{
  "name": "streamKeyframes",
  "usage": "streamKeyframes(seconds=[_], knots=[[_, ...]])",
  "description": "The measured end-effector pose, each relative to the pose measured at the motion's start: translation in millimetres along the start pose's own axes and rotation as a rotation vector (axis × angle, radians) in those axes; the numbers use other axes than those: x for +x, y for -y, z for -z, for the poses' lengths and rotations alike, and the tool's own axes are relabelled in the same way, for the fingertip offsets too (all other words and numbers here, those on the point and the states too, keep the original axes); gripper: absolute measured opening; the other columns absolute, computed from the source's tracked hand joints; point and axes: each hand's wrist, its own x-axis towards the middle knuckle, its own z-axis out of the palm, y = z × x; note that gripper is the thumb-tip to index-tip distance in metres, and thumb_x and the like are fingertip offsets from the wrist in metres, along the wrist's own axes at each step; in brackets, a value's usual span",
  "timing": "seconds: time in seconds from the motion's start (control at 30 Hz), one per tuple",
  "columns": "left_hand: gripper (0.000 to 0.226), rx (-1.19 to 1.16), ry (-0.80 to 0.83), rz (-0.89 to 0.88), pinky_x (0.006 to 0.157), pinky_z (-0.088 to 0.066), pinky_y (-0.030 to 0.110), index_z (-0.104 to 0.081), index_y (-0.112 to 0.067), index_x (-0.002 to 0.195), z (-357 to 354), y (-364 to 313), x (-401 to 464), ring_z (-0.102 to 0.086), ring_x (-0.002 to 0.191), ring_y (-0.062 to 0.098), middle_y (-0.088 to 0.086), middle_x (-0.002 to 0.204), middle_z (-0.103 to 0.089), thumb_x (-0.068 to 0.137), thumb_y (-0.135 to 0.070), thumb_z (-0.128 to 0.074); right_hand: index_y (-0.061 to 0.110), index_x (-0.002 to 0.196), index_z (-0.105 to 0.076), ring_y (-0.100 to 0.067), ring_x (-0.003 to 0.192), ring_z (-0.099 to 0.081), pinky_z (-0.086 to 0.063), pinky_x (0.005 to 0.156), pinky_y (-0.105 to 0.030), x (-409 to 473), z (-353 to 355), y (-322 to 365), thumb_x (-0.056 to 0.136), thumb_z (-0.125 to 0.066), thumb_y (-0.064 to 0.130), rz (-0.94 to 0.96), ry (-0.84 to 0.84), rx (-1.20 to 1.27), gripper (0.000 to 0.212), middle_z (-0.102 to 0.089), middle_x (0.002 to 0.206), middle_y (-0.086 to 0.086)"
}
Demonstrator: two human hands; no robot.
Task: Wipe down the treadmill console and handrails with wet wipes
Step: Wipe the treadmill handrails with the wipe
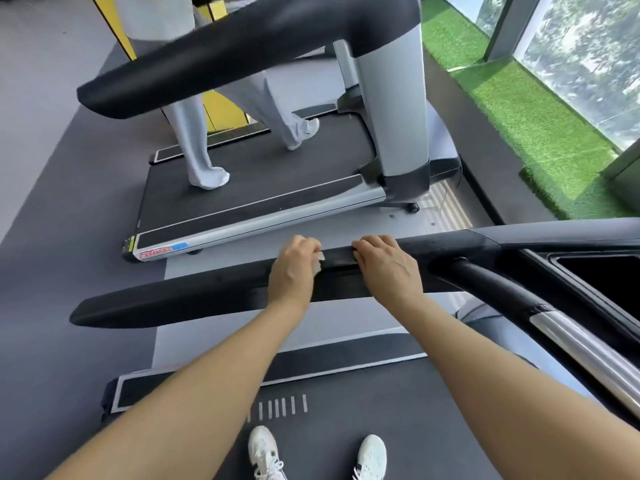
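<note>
The black left handrail (194, 294) of my treadmill runs across the middle of the view. My left hand (294, 271) is curled over it and holds a white wet wipe (319, 259) against the rail; only a small corner of the wipe shows. My right hand (388, 268) grips the same rail just to the right, fingers wrapped over its top. The console (595, 268) edge shows at the far right, with a curved black and chrome front bar (561, 330) below it.
A second treadmill (263, 188) stands beyond the rail, with a person in light trousers walking on its belt. Green turf (540, 133) and windows lie at the right. My white shoes (266, 452) stand on my treadmill's belt (346, 403).
</note>
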Motion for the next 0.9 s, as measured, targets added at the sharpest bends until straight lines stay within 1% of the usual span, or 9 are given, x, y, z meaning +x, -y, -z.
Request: streamKeyframes(seconds=[0.1,0.2,0.37,0.47,0.57,0.63,0.7,0.8,0.9], knots=[[0.012,0.071,-0.064,0.13,0.067,-0.037,0.031,-0.058,-0.007,0.089,25,37,2,-0.052,0.09,0.026,0.005,0.096,-0.051,0.094,-0.008,-0.047,0.019,0.114,-0.061,-0.018,0.109,-0.048,-0.041,0.065,-0.029,0,-2,3,0.101,-0.038,0.023,0.0,-0.019,-0.001,0.026,-0.061,0.111,0.006],[0.013,0.108,-0.066,0.236,0.066,-0.035,0.031,-0.059,-0.006,0.087,25,32,9,-0.05,0.087,0.024,0.009,0.098,-0.054,0.095,-0.011,-0.05,0.02,0.112,-0.061,-0.017,0.108,-0.048,-0.035,0.062,-0.026,1,-4,4,0.099,-0.041,0.018,-0.028,-0.022,-0.003,0.024,-0.061,0.11,0.007],[0.006,-0.036,0.032,0.034,0.072,-0.039,0.036,-0.064,-0.006,0.087,-22,-32,11,-0.051,0.091,0.026,0.01,0.096,-0.058,0.089,-0.009,-0.058,0.021,0.112,-0.058,-0.015,0.111,-0.045,-0.034,0.065,-0.025,0,-2,5,0.095,-0.044,0.017,-0.027,0.017,-0.001,0.022,-0.058,0.111,0.008],[0.008,-0.044,0.035,-0.062,0.073,-0.039,0.035,-0.061,-0.005,0.089,-21,-34,8,-0.046,0.093,0.022,0.006,0.096,-0.054,0.092,-0.011,-0.056,0.023,0.115,-0.056,-0.014,0.112,-0.044,-0.039,0.066,-0.026,1,-1,4,0.095,-0.044,0.017,-0.017,0.043,-0.016,0.023,-0.056,0.112,0.009],[0.014,-0.015,0.009,0.1,0.071,-0.04,0.034,-0.057,-0.008,0.082,8,21,12,-0.049,0.093,0.026,0.005,0.094,-0.051,0.094,-0.009,-0.051,0.022,0.113,-0.058,-0.016,0.109,-0.046,-0.046,0.067,-0.031,3,-3,4,0.097,-0.042,0.015,-0.043,0.017,-0.026,0.023,-0.059,0.11,0.007],[0.018,-0.012,-0.05,0.249,0.071,-0.048,0.041,-0.055,-0.01,0.077,29,61,13,-0.054,0.091,0.029,0.004,0.095,-0.051,0.094,-0.008,-0.05,0.021,0.113,-0.058,-0.017,0.109,-0.046,-0.043,0.064,-0.03,2,-4,6,0.098,-0.041,0.014,-0.04,0.009,-0.03,0.024,-0.059,0.11,0.007],[0.016,0.053,-0.086,0.313,0.07,-0.046,0.041,-0.055,-0.011,0.079,38,73,12,-0.051,0.091,0.025,0.003,0.096,-0.05,0.094,-0.007,-0.05,0.021,0.115,-0.058,-0.017,0.11,-0.046,-0.036,0.063,-0.028,1,-4,7,0.098,-0.04,0.013,-0.043,-0.002,-0.033,0.026,-0.059,0.111,0.007],[0.016,0.112,-0.109,0.311,0.068,-0.031,0.032,-0.057,-0.012,0.084,20,43,12,-0.04,0.093,0.021,0.005,0.097,-0.05,0.092,-0.002,-0.048,0.021,0.117,-0.058,-0.016,0.113,-0.045,-0.035,0.066,-0.027,1,-3,9,0.098,-0.039,0.011,-0.055,0.001,-0.034,0.028,-0.059,0.114,0.008],[0.012,0.015,-0.024,0.182,0.073,-0.032,0.031,-0.062,-0.01,0.087,-15,-5,15,-0.044,0.1,0.027,0.008,0.101,-0.057,0.092,-0.007,-0.052,0.022,0.118,-0.057,-0.016,0.114,-0.044,-0.04,0.07,-0.028,1,-2,10,0.098,-0.04,0.013,-0.072,0.011,-0.031,0.028,-0.059,0.115,0.008]])
